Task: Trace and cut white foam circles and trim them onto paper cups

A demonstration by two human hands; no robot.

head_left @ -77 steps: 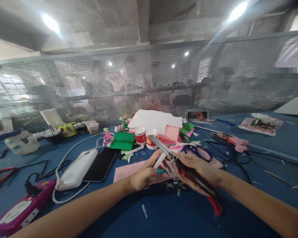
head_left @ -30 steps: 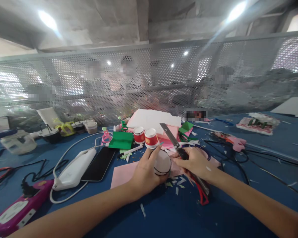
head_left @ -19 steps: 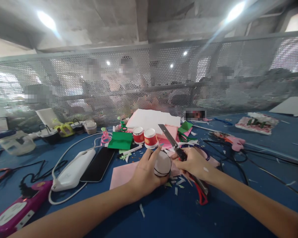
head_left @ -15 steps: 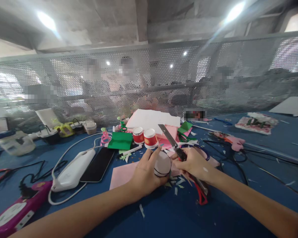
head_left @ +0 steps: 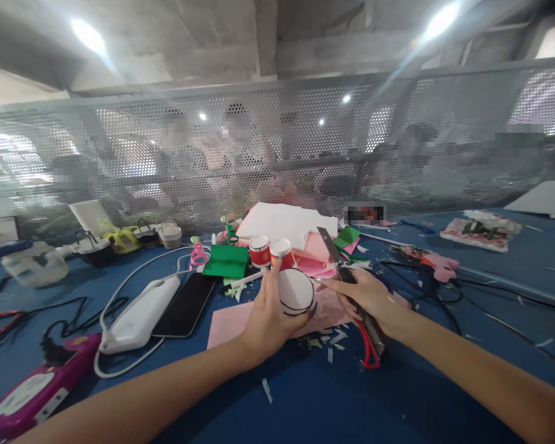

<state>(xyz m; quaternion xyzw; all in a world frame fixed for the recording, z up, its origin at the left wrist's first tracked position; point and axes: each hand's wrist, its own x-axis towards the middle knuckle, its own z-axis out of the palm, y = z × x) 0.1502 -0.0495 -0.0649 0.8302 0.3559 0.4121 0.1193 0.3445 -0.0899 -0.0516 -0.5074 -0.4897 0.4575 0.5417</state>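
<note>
My left hand (head_left: 268, 311) is wrapped around a paper cup (head_left: 296, 291), whose round white end with a dark line near its rim faces me. My right hand (head_left: 365, 296) is closed round a utility knife (head_left: 335, 248); its long blade points up and away to the left, beside the cup but apart from it. A red loop (head_left: 370, 348) shows below that hand; what it belongs to is partly hidden. Just behind the held cup stand two red-and-white paper cups, a left one (head_left: 259, 251) and a right one (head_left: 281, 248).
Pink paper (head_left: 229, 324) and cut scraps (head_left: 337, 337) lie around my hands. To the left are a phone (head_left: 185, 305), a white power bank (head_left: 141, 314) and a purple power strip (head_left: 37, 388). A pink glue gun (head_left: 441, 265) with cables lies right, and perforated metal panels (head_left: 296, 148) stand behind.
My left hand has lifted and turned the cup slightly, so more of its white end shows. My right hand has shifted a little right with the knife, away from the cup.
</note>
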